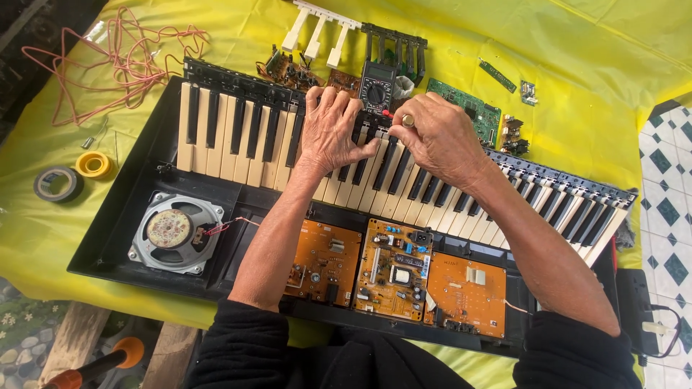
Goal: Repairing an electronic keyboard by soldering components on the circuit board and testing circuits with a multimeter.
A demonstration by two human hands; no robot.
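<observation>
While both our hands press the key row (404, 184), which runs lengthwise left to right, left hand (330, 130) lies flat, fingers spread, beside right hand (440, 137), half-curled, grasping nothing, just below the multimeter (377, 88).

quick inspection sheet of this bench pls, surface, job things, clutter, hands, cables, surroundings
surface: yellow cloth over the bench.
job's things: opened keyboard in a black case, orange circuit boards and speaker exposed.
clutter: multimeter, loose white keys, loose black keys, green board, two tape rolls.
hands: left hand and right hand both rest on the keys near the top edge; what the fingertips grip is hidden.
cables: tangled pink wire at top left; thin red leads at the speaker.
surroundings: tiled floor at right.
</observation>
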